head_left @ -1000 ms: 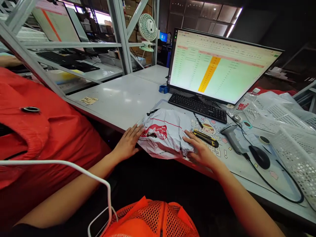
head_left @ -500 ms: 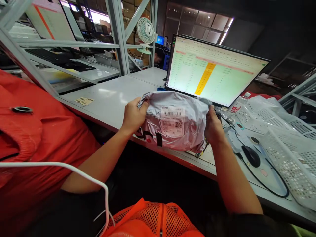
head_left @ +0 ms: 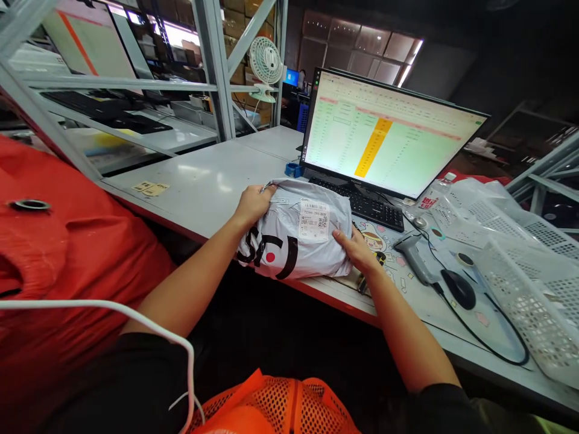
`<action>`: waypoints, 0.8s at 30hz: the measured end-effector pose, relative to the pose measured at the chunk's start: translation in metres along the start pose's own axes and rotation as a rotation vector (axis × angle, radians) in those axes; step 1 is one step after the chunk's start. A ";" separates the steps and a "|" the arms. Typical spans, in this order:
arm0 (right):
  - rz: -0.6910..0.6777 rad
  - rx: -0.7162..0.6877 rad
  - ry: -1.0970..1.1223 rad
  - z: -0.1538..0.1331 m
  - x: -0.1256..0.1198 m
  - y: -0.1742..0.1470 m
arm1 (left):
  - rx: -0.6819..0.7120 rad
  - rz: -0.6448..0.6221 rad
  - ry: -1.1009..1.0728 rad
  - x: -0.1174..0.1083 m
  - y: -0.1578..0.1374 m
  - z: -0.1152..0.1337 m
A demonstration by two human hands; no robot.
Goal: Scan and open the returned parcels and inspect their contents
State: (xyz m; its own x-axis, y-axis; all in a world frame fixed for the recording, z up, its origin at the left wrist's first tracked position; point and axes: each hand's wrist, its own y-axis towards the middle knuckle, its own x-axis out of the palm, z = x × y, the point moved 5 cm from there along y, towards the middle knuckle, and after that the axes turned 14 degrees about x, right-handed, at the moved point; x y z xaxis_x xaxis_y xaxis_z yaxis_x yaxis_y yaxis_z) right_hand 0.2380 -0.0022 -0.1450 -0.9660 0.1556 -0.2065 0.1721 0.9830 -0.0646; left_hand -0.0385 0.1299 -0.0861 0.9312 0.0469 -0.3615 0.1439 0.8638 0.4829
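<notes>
A grey-white plastic mailer bag [head_left: 312, 256] with black lettering and a red dot lies tilted at the front edge of the desk. On its upper face is a white shipping label [head_left: 315, 220] with a barcode and a square code. My left hand [head_left: 254, 205] pinches the bag's upper left corner. At the bag's right side my right hand [head_left: 356, 248] grips it, thumb on top near the label and the fingers mostly hidden. Just right of that hand lies a grey barcode scanner [head_left: 415, 258].
Behind the bag stand a keyboard [head_left: 375, 208] and a monitor [head_left: 393, 138]. To the right are a black mouse [head_left: 458, 289] with cables and white perforated baskets [head_left: 525, 295]. A red sack [head_left: 81, 241] bulges at the left. A white cable [head_left: 113, 306] crosses the lower left.
The bag has come down toward the desk and tilted back, showing more black lettering. My right hand has shifted left and down along its side, uncovering the keyboard and scanner.
</notes>
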 end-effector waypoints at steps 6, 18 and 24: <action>0.377 0.016 -0.544 -0.009 -0.091 -0.027 | 0.199 0.109 -0.044 -0.015 -0.015 0.024; 0.734 0.653 -1.256 0.060 -0.185 -0.066 | 0.394 0.357 -0.179 -0.012 -0.070 0.078; 0.677 0.742 -1.057 0.039 -0.197 -0.065 | 0.474 0.354 -0.123 -0.007 -0.088 0.098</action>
State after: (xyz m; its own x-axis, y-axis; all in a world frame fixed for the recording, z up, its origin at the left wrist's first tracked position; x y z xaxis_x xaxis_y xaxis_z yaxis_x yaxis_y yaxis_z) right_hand 0.4251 -0.1005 -0.1380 -0.1276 0.0935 -0.9874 0.9017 0.4255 -0.0763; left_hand -0.0245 0.0050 -0.0482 0.9776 0.2080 -0.0329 -0.0745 0.4876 0.8699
